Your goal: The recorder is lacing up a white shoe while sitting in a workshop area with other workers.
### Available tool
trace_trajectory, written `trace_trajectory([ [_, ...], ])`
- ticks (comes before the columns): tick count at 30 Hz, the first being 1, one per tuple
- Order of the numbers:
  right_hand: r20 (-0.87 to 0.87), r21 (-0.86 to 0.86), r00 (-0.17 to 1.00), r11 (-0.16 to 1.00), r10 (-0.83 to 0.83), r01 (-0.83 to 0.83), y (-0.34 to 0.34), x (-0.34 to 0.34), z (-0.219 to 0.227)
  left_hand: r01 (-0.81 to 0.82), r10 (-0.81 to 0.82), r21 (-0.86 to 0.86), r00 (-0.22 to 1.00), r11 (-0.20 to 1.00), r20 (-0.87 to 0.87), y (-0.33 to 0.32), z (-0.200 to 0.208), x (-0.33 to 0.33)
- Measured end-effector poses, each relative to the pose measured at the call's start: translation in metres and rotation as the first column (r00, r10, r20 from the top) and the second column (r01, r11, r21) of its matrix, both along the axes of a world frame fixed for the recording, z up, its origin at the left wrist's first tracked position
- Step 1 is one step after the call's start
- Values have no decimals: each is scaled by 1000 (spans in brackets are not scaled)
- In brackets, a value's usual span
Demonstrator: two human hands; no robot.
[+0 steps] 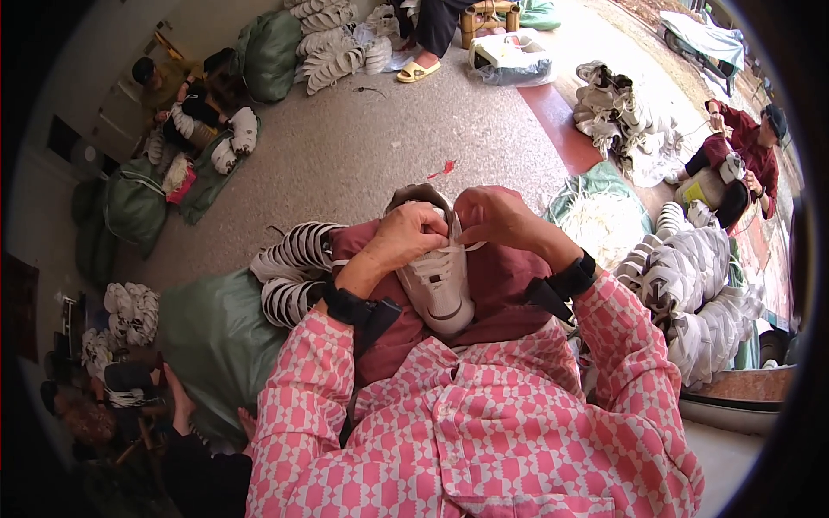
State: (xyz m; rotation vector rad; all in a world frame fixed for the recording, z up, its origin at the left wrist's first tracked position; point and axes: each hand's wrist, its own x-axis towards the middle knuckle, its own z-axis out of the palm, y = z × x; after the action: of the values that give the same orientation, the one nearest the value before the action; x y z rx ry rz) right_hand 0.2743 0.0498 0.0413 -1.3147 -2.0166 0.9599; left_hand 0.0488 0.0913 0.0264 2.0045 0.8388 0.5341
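Here, we had the pale shoe (439, 289) resting between the thighs of our maroon trousers (509, 289), its toe toward our body. Our left hand (408, 231) curled narrowly over its upper, though we could not tell what it gripped; our right hand (508, 220) bent beside the opening, near the white lace (475, 247), its hold equally unclear.

Wearer's hands (406, 235) (508, 221): two. Lap shoe (442, 298): one. Black wristbands (349, 306) (572, 278): two. Yellow sandal (418, 72), far: one. White box (509, 52), far: one.
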Motion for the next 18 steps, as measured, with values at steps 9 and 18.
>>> trace_trajectory([
  [9,-39,65,973,972,226,-224,24,4,-8,-38,37,-9,998,999,-58,-3,5,2],
  [18,-59,178,952,941,301,-287,33,7,-15,26,25,402,993,915,-119,-10,12,4],
])
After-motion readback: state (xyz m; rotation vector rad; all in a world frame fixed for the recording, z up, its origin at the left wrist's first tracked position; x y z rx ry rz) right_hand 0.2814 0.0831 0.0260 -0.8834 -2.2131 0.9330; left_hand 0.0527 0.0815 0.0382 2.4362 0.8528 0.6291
